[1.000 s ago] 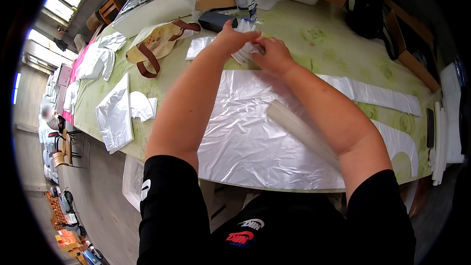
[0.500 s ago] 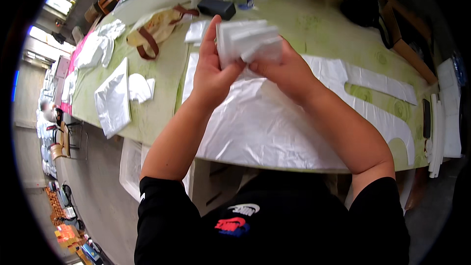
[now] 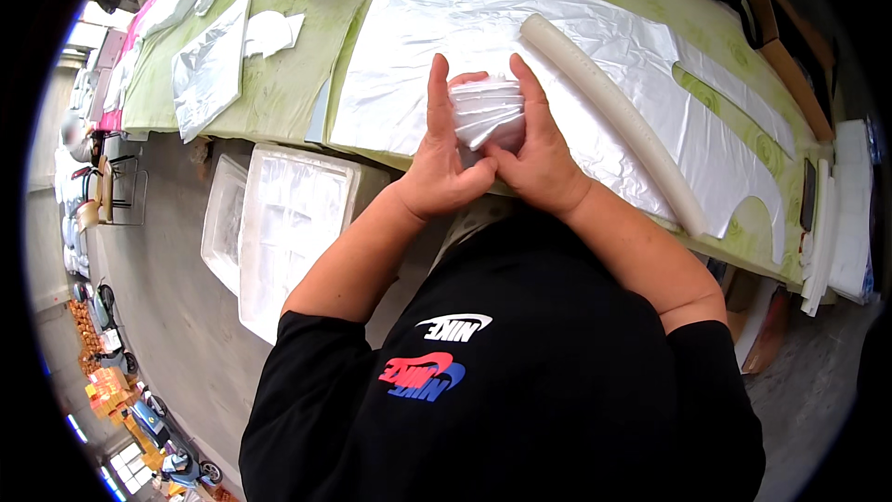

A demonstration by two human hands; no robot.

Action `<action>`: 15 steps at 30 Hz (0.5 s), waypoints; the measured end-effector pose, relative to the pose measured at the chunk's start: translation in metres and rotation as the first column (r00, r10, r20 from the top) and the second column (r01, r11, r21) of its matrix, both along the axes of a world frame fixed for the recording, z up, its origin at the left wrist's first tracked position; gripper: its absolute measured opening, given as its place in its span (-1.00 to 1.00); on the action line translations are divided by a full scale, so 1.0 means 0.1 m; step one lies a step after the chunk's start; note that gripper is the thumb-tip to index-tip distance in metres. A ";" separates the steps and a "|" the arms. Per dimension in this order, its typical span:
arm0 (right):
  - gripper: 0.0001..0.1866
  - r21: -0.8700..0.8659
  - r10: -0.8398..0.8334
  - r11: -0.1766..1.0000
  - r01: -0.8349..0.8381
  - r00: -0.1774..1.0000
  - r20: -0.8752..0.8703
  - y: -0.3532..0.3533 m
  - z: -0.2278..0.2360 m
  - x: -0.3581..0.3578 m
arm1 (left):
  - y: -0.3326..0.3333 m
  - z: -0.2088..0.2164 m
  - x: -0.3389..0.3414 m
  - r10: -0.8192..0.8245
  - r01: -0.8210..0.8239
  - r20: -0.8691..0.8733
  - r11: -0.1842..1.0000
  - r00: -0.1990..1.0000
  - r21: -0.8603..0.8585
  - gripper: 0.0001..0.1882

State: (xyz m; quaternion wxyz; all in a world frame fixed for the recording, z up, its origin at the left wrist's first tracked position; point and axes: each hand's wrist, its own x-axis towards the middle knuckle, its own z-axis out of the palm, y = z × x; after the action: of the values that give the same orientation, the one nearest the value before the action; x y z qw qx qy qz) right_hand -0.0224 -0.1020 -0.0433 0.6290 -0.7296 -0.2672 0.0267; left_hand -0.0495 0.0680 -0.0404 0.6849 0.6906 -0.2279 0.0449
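Between my two hands I grip a stack of folded white plastic film (image 3: pixel 489 112), its layered edges turned toward me. My left hand (image 3: pixel 442 167) presses the stack's left side, with a fingertip pointing up past it. On the other side my right hand (image 3: pixel 541 163) closes around it, and the thumbs nearly meet below. Beyond the hands a large white plastic bag (image 3: pixel 409 46) with two long handle strips lies flat on the table. A pale, slightly curved tube (image 3: pixel 613 121) lies across that bag.
The table has a green patterned cloth (image 3: pixel 288 98). To the left lie a flat white plastic packet (image 3: pixel 212 65) and a small white folded piece (image 3: pixel 271 33). A white foam box (image 3: pixel 351 200) stands below the table's front edge. Cardboard boxes (image 3: pixel 790 56) sit at far right.
My hands have come nearer my body with the stack, which now shows its layered edges. The view has tilted down; the pale tube and more of the foam boxes now show.
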 end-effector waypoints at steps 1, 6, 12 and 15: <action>0.00 0.002 0.003 1.000 -0.003 1.000 0.028 -0.02 -0.01 -0.02 | -0.03 0.00 -0.02 -0.001 0.002 0.033 1.000 0.999 -0.011 0.23; -0.03 -0.023 -0.052 0.998 0.062 0.951 0.305 -0.05 0.05 -0.03 | 0.01 0.14 0.05 0.021 -0.057 0.263 0.990 0.965 0.128 0.16; 0.14 -0.181 -0.026 0.981 0.064 0.979 0.204 -0.13 -0.08 0.01 | 0.05 -0.09 0.04 0.208 -0.215 0.055 0.929 0.977 0.300 0.12; 0.14 -0.135 -0.041 0.989 0.055 0.993 0.107 -0.12 -0.12 0.01 | 0.02 -0.03 0.00 0.309 -0.308 0.085 0.805 0.947 0.507 -0.02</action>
State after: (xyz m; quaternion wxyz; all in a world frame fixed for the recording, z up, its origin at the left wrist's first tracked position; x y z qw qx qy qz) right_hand -0.0219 -0.1144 -0.0554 0.5627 -0.7779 -0.2795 -0.0079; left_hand -0.0494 0.0695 -0.0432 0.4592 0.8759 -0.1157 0.0925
